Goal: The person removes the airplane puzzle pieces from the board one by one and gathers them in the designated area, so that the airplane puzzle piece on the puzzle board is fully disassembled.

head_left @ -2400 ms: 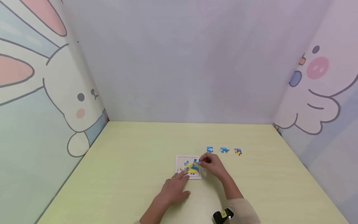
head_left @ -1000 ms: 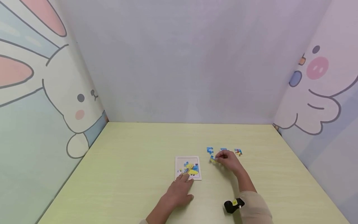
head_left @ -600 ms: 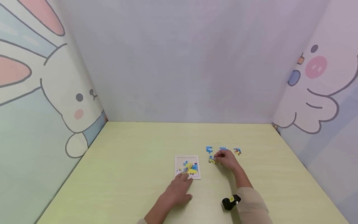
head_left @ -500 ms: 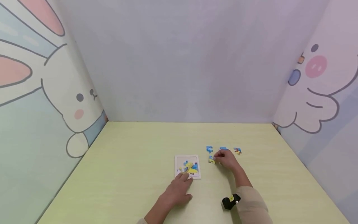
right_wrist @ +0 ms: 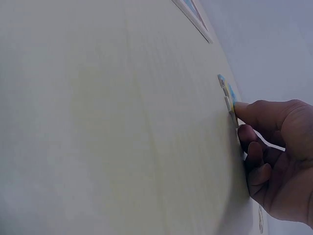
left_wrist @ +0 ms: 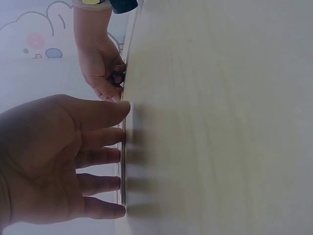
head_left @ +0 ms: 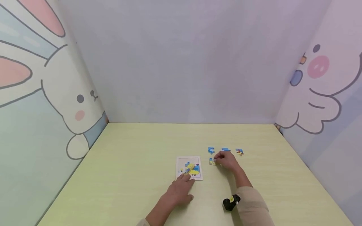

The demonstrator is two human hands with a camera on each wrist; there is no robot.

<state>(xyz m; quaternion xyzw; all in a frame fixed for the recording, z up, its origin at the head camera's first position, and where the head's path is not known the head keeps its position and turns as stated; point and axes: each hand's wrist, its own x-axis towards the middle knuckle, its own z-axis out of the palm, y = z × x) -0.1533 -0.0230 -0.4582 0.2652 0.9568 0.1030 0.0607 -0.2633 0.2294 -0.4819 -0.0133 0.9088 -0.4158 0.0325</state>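
Note:
My right hand is just right of the puzzle board, low over the table. Its thumb and fingers pinch a small blue-and-yellow puzzle piece by the right edge. Close up in the right wrist view, the thumb lies on that puzzle piece, the other fingers curled beneath. My left hand rests with outstretched fingertips on the board's near edge. Inside the board's pale frame, joined pieces show a yellow and blue picture, and part of the bed is bare. The left wrist view shows the left hand's straight fingers at that edge.
Behind the right hand lie three loose puzzle pieces: a blue one, another blue one partly hidden by the hand, and a red-yellow-blue one. A black wrist camera sits by the right sleeve. Cartoon-printed walls enclose the pale table.
The right hand has carried the pinched puzzle piece from over the board rightward to the table beside it, then shifted slightly left. The left hand keeps its place at the board's edge.

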